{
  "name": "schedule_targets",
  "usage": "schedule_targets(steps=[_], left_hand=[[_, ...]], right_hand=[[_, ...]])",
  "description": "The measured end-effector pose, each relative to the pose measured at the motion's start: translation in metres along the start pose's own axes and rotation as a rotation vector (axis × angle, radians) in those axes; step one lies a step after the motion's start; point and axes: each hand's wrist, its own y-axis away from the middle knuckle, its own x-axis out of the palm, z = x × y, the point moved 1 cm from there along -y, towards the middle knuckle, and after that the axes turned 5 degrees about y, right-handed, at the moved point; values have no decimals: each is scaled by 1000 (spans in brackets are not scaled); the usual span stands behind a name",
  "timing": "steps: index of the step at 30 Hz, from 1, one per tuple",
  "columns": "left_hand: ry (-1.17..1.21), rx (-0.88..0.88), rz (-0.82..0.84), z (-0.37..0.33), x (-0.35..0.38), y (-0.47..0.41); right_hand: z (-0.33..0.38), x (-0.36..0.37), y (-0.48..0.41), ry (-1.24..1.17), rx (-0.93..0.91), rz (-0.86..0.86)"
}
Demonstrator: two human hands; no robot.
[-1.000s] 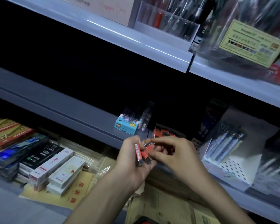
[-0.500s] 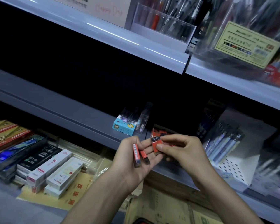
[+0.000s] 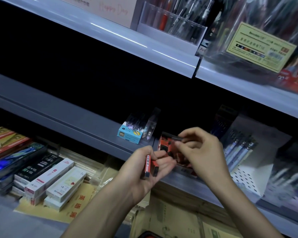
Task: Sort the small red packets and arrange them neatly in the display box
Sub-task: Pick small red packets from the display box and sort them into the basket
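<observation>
While loading one at a time: spare red packets [image 3: 148, 164] gripped upright in left hand [image 3: 141, 176], kept close, likely as ready stock.
Pinched in right hand [image 3: 201, 152], single packet [image 3: 176, 139] just above display box [image 3: 163, 145] on shelf [image 3: 93, 133], angled for slotting in; blue box [image 3: 129, 135] just left, pen rack [image 3: 244, 177] right, crowding the approach.

grey shelf [image 3: 76, 121] | blue box [image 3: 130, 134] | red display box [image 3: 163, 143] beside it | white pen stand [image 3: 248, 178] right
</observation>
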Motion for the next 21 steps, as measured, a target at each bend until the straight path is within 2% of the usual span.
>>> schedule_targets(steps=[2,3,5,7,9,12,14,16,21], left_hand=[[55,48,-56,-1,-4,-1],[80,70,-67,-2,-5,-1],[125,103,-69,-2,-6,-2],[151,125,-65,-3,-5,-3],[157,151,-67,-3,-5,-4],[157,199,-86,-3,-5,-8],[153,244,-113,-2,-1,-10],[91,289,-147,2,4,-10],[35,284,-162,12,11,-2]], right_hand=[[-3,-3,-7,186,-107,-110],[-6,-3,-10,320,-175,-101],[-18,3,-14,612,-249,50],[-27,4,-17,719,-212,224],[-27,-1,-16,638,-184,265],[-14,-6,-2,438,-193,149],[4,0,17,223,-120,126],[21,14,35,-39,-13,203],[16,44,48,-219,80,229]])
